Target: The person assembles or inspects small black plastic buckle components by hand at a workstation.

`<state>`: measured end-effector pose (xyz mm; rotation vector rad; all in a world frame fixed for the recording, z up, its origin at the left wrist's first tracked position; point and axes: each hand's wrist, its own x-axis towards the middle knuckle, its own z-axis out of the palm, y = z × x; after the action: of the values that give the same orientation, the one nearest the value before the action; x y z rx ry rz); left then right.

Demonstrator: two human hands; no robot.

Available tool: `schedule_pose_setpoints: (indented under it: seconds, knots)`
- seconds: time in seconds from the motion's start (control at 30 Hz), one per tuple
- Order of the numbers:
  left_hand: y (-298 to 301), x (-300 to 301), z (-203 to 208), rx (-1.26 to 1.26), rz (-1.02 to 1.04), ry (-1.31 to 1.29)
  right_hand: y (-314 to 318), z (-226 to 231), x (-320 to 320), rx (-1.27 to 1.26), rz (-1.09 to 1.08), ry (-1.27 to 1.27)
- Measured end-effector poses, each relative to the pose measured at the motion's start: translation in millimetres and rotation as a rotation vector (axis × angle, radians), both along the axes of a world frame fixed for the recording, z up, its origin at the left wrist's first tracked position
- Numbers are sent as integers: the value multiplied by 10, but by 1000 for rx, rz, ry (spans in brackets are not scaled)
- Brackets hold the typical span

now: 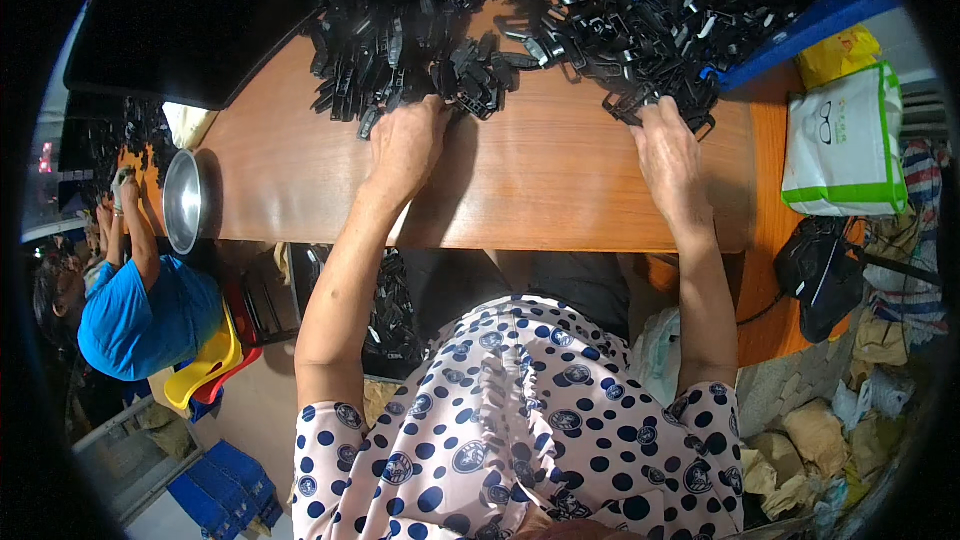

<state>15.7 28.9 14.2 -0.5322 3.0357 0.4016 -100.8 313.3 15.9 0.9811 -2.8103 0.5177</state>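
Two heaps of small black plastic pieces, a left heap (395,35) and a right heap (650,15), cover the far part of the wooden table (560,185). They look like buckles or clips, some with a shiny face. My left hand (408,145) is closed at the near edge of the left heap, and its fingertips are partly hidden among the pieces. At the near edge of the right heap, my right hand (670,155) pinches a black plastic piece, with thumb and fingers close together. Bare wood shows between my hands.
A metal bowl (184,202) stands at the table's left edge. To the right are a white and green bag (842,150), a blue tray edge (800,40) and a black object (822,275). A person in a blue shirt (150,320) works at the left.
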Motion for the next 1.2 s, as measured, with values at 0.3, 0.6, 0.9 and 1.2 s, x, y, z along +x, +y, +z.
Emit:
schedule_pose_setpoints:
  seconds: [0.3,0.6,0.9,1.2]
  knots:
    - [166,121,8,243,-62,106,-9,-28,29,-32,103,-16]
    - [321,382,-91,274,-133,185,-37,-102,336,-1284,126,-1498]
    - [695,652,-62,739,-103,467,-331,113,780,-1255,228,-1617]
    - [802,681,142,518,-278,587,-385,266,889,-1205,262,-1590]
